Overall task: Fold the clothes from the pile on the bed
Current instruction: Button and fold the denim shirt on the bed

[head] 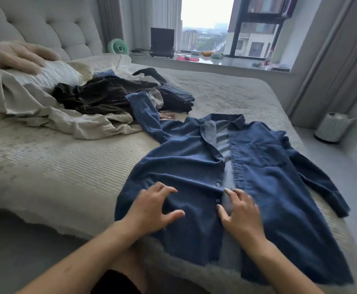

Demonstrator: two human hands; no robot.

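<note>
One blue denim shirt lies front up and spread out on the near right part of the bed, collar toward the window, hem toward the person. Placket is unbuttoned and parted, showing a paler inner strip down the middle; three buttons visible along the left front edge. One chest pocket on the panel to the right. One sleeve runs up and left toward the pile; the other lies along the right side, cuff near the bed edge. Left hand rests on the left front panel, fingers spread and slightly bent, gripping nothing. Right hand rests at the placket, fingers spread, tips touching the fabric near the lower buttons; no fold of cloth seen pinched, though motion blur softens the fingertips. The pile sits well behind the shirt, toward the headboard: dark brown, black, cream and white garments tangled together, number of pieces not countable. A small pink item beside the pile is partly covered by the sleeve, identity unclear. One pillow is partly under a beige plush shape. Shirt hem at lower right is close to the frame edge. Hands counted: two; shirts laid out: one.
</note>
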